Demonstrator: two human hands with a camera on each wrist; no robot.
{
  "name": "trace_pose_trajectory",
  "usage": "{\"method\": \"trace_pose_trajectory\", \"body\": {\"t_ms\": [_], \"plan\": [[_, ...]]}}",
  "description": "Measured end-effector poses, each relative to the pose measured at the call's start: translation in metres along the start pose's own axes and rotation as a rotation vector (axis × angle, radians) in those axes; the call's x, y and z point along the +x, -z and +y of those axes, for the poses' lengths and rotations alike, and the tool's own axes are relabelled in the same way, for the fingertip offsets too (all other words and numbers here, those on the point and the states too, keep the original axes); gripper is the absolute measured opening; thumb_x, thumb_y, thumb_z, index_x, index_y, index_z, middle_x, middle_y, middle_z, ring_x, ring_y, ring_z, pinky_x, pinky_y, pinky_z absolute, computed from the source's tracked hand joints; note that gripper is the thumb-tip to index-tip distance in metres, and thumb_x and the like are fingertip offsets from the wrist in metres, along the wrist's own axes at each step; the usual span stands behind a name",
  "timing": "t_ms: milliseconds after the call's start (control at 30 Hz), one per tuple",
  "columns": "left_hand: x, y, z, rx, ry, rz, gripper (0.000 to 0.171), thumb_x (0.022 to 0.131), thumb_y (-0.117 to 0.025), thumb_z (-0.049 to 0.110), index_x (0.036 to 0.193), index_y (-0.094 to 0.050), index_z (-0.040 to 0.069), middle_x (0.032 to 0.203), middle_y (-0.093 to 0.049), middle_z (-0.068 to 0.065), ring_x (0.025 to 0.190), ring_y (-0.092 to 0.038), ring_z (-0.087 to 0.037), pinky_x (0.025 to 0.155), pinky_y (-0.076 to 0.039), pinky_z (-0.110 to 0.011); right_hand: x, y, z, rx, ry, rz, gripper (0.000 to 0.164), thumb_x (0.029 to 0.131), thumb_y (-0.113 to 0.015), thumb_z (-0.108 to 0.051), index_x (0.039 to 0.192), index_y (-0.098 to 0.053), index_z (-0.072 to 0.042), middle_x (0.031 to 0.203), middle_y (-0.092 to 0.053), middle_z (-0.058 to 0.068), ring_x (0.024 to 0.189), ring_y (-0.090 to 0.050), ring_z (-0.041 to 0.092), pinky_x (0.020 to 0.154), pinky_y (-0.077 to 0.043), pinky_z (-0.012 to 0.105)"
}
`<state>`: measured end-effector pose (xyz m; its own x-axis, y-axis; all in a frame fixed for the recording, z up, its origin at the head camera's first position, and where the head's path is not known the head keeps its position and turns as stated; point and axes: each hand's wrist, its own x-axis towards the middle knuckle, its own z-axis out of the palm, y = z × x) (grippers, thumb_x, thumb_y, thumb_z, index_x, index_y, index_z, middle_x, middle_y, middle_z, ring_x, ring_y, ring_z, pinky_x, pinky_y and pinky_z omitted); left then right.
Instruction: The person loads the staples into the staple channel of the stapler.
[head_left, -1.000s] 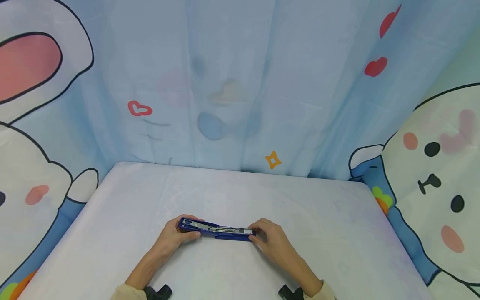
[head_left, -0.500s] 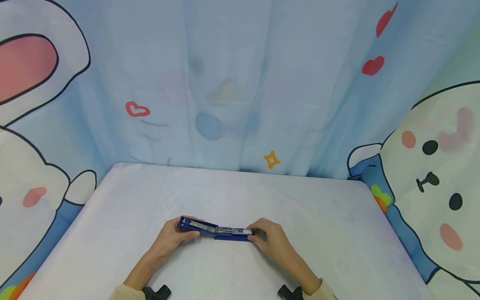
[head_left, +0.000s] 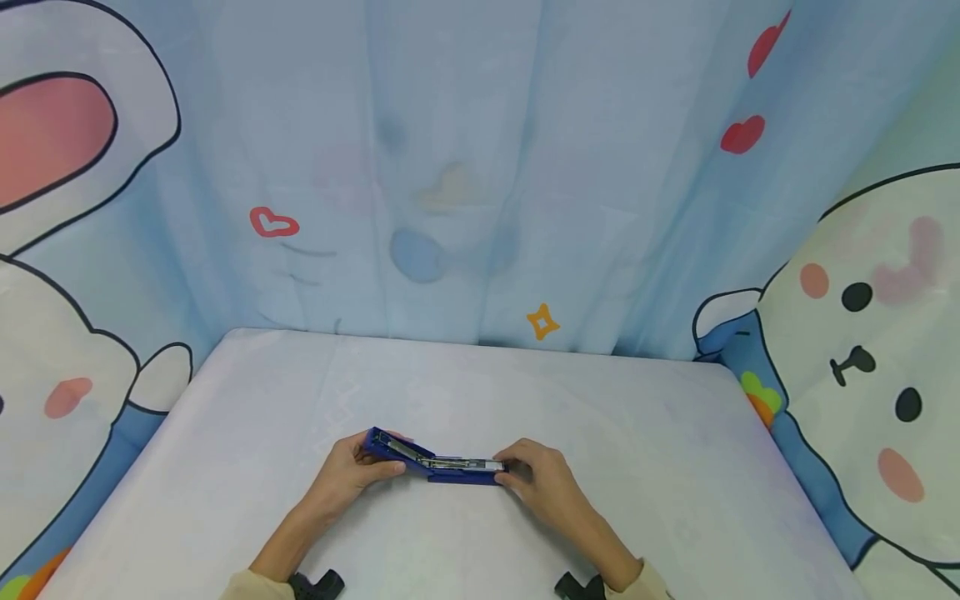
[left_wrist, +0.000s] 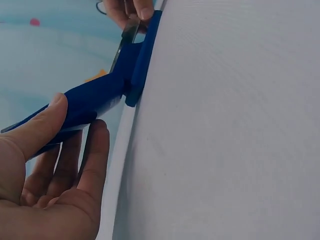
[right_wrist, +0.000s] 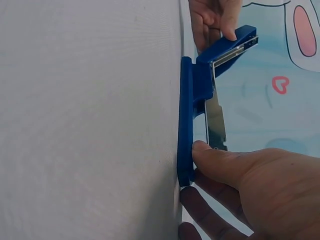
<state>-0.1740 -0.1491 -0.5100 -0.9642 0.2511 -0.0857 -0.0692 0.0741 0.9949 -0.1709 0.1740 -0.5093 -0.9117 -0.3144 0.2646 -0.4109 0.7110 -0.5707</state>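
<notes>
A dark blue stapler (head_left: 431,467) is folded wide at its hinge, with its silvery inner rail showing. My left hand (head_left: 351,468) grips the raised top cover at the left, thumb on the near side and fingers beneath, as the left wrist view shows. At the other end, my right hand (head_left: 536,477) pinches the base between thumb and fingers. Seen from the right wrist, the base (right_wrist: 185,120) lies along the tabletop and the metal magazine (right_wrist: 215,120) stands apart from it, its end close to the right thumb (right_wrist: 210,157).
Both hands are over a table (head_left: 600,417) covered in white cloth. Behind it hangs a light blue curtain (head_left: 465,125) printed with hearts and cartoon animals. Black straps with mounts (head_left: 318,585) sit on both wrists.
The stapler's top cover has tilted further up and slightly right with the left hand. The right hand keeps its hold on the base, almost still.
</notes>
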Motion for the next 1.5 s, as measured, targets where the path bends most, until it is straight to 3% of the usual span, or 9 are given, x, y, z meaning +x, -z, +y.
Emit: {"method": "trace_pose_trajectory", "body": {"t_ms": [200, 600, 733, 933, 1100, 1500], "plan": [[-0.001, -0.005, 0.005, 0.006, -0.028, -0.014, 0.049, 0.091, -0.084, 0.012, 0.135, -0.067, -0.003, 0.133, -0.073, -0.022, 0.109, -0.075, -0.006, 0.093, -0.058, -0.018, 0.0, -0.001, -0.002, 0.014, -0.009, -0.005, 0.024, 0.084, -0.088, -0.008, 0.105, -0.08, -0.016, 0.099, -0.078, -0.004, 0.092, -0.073, 0.01, 0.087, -0.06, 0.03], [0.002, -0.01, 0.009, 0.114, -0.103, -0.026, 0.043, 0.093, -0.083, 0.017, 0.13, -0.071, 0.001, 0.126, -0.076, -0.022, 0.107, -0.074, -0.004, 0.094, -0.057, -0.017, 0.001, 0.001, -0.002, 0.011, -0.022, 0.002, 0.023, 0.083, -0.089, -0.008, 0.103, -0.08, -0.016, 0.099, -0.078, -0.004, 0.091, -0.073, 0.01, 0.084, -0.06, 0.028], [0.001, -0.013, 0.013, 0.166, -0.138, -0.025, 0.04, 0.094, -0.082, 0.018, 0.129, -0.072, 0.001, 0.125, -0.077, -0.021, 0.112, -0.075, -0.011, 0.096, -0.057, -0.017, 0.001, 0.001, -0.003, 0.009, -0.027, 0.005, 0.023, 0.083, -0.089, -0.008, 0.102, -0.08, -0.016, 0.098, -0.078, -0.004, 0.09, -0.072, 0.009, 0.081, -0.059, 0.026], [0.003, -0.02, 0.017, 0.215, -0.113, -0.004, 0.03, 0.093, -0.082, 0.019, 0.119, -0.075, 0.006, 0.118, -0.079, -0.013, 0.12, -0.074, -0.028, 0.104, -0.058, -0.033, 0.001, 0.0, -0.004, -0.005, -0.045, 0.015, 0.024, 0.082, -0.089, -0.006, 0.1, -0.08, -0.017, 0.097, -0.078, -0.006, 0.084, -0.066, 0.003, 0.075, -0.055, 0.023], [0.004, -0.023, 0.018, 0.241, -0.121, 0.005, 0.027, 0.093, -0.082, 0.017, 0.117, -0.076, 0.006, 0.116, -0.08, -0.012, 0.121, -0.074, -0.031, 0.106, -0.058, -0.043, 0.0, 0.0, -0.005, -0.01, -0.05, 0.022, 0.024, 0.082, -0.089, -0.006, 0.099, -0.079, -0.018, 0.096, -0.078, -0.006, 0.084, -0.066, 0.004, 0.075, -0.055, 0.023], [0.008, -0.035, 0.019, 0.282, -0.09, 0.056, 0.025, 0.09, -0.085, 0.015, 0.114, -0.079, 0.014, 0.115, -0.08, -0.005, 0.12, -0.073, -0.029, 0.103, -0.059, -0.044, 0.001, 0.0, -0.005, 0.005, -0.053, 0.01, 0.023, 0.082, -0.089, -0.006, 0.101, -0.08, -0.016, 0.096, -0.078, -0.005, 0.084, -0.066, 0.006, 0.075, -0.055, 0.025]]}}
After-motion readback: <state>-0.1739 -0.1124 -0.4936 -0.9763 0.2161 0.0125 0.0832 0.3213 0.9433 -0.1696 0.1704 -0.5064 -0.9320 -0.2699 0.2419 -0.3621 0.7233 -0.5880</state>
